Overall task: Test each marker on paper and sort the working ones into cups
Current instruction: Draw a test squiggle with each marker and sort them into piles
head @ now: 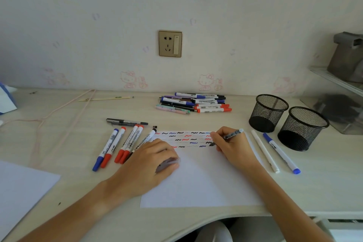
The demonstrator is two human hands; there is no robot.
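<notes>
Pen test on paper, desk.
Right hand (232,144) grips pen (227,136), tip on paper (200,180) (squiggle rows); left hand (149,161) holds cap (169,163), resting on paper. Both cups (268,113) stand right.

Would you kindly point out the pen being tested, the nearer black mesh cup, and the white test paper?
dark pen in the right hand (232,134), head view, on its barrel.
nearer black mesh cup (302,128), head view, on its wall.
white test paper (200,184), head view, on its bare lower half.
</notes>
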